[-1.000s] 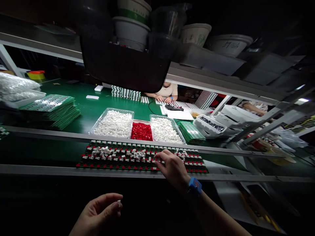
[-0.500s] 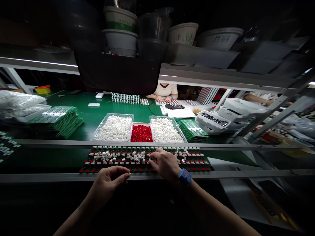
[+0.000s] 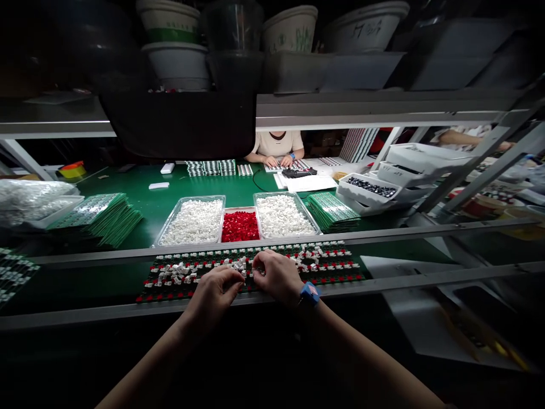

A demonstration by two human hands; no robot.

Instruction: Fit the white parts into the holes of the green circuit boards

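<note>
A long green circuit board panel (image 3: 332,271) lies between two metal rails, studded with rows of red and white connectors and strewn with loose white ones (image 3: 179,270). My left hand (image 3: 213,295) rests on the panel's near edge, fingers curled in a pinch; what they hold is hidden. My right hand (image 3: 276,275), with a blue wristband (image 3: 309,292), sits just to its right, fingers bent down onto the connectors at mid-panel. The two hands almost touch.
Behind the far rail (image 3: 383,234) stand two clear trays of white parts (image 3: 191,220) (image 3: 283,215) and a red-part tray (image 3: 239,225). Stacks of green boards (image 3: 102,213) (image 3: 332,209) flank them. Another person (image 3: 277,149) works across the green table. Bowls line the shelf above.
My left hand has risen from near my lap to the panel, beside my right hand. My right hand has shifted slightly left. The view has tilted.
</note>
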